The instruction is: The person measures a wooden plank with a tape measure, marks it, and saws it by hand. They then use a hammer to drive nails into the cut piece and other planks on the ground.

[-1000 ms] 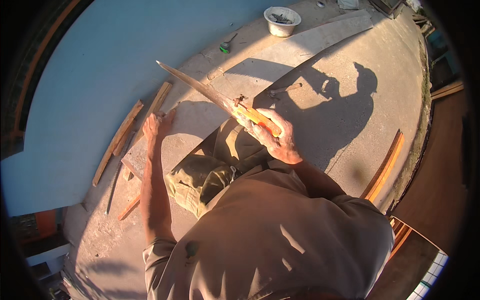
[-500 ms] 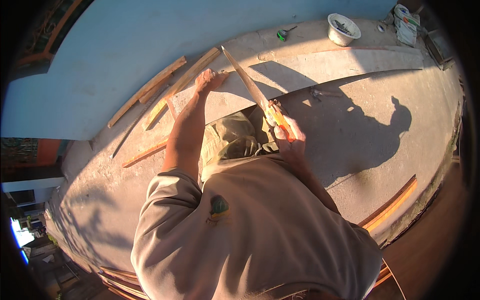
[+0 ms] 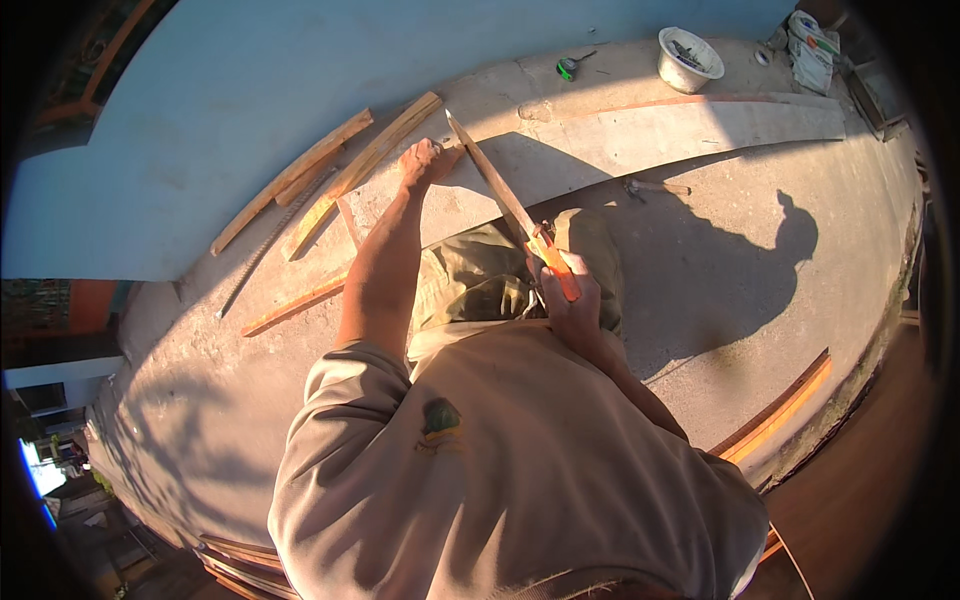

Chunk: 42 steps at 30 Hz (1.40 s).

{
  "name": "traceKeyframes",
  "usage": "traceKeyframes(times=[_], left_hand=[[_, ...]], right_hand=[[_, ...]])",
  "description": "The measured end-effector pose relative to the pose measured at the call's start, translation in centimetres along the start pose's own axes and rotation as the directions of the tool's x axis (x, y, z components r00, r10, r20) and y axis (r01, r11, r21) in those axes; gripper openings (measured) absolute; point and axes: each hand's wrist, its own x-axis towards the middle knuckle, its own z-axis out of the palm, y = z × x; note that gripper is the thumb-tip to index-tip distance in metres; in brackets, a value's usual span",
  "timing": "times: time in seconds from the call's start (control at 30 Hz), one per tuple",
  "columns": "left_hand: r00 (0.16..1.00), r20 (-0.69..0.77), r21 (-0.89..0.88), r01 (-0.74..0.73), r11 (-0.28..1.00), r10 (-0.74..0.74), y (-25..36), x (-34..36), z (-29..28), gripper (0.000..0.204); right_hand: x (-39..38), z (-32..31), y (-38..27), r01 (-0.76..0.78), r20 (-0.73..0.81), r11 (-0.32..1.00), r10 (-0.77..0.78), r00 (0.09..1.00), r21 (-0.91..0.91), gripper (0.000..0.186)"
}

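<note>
Since the earlier frames the view has swung, so that the white bowl (image 3: 689, 60) is now seen at the upper right rather than near the top centre, and the left hand (image 3: 428, 162) has been carried further out along the board, from beside the leaning strips to the spot where the saw tip meets the wood; the right hand (image 3: 572, 300) has been kept on the saw handle throughout.

A handsaw (image 3: 500, 195) with an orange handle is gripped by the right hand, the fingers being closed fully round the handle; the blade is slanted up and to the left, its tip lying just beside the left hand. The left hand is pressed down on the long pale board (image 3: 680, 130), fingers curled, nothing being held in it; the board is laid flat on the concrete floor (image 3: 720, 300) and runs toward the right, partly lit and partly crossed by shadow. A knee in olive trousers (image 3: 470, 280) is seen beneath the saw, between the two forearms.

Wooden strips (image 3: 330, 170) are laid to the left of the board near the blue wall (image 3: 250, 90); a thin reddish strip (image 3: 295, 302) lies nearer. A green tape measure (image 3: 567, 68) is set beyond the board, near the bowl. Another orange-lit batten (image 3: 775, 410) lies at the right floor edge.
</note>
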Motion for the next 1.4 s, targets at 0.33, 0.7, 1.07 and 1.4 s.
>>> traceKeyframes(times=[0.33, 0.7, 1.07, 1.4], left_hand=[[0.991, -0.035, -0.065, -0.129, 0.99, 0.127, 4.8, 0.6, 2.5, 0.055], [0.966, 0.255, -0.042, -0.042, 0.998, 0.051, 6.6, 3.3, 3.7, 0.064], [0.976, 0.216, 0.009, -0.024, 1.0, 0.022, 7.4, 3.4, 2.5, 0.06], [0.984, 0.177, -0.072, 0.028, 0.997, -0.015, 6.9, 3.4, 2.5, 0.066]], right_hand=[[-0.2, -3.5, -1.8, 0.098, -0.091, 0.966, -0.123, 0.988, -0.24, 0.027], [1.3, -4.7, -1.2, -0.045, -0.159, 0.98, 0.014, 0.987, -0.191, 0.024], [1.9, -6.7, -0.9, 0.204, -0.079, 0.953, -0.226, 0.971, -0.226, 0.029], [8.2, -3.3, 2.2, -0.011, -0.112, 0.992, -0.003, 0.994, -0.125, 0.03]])
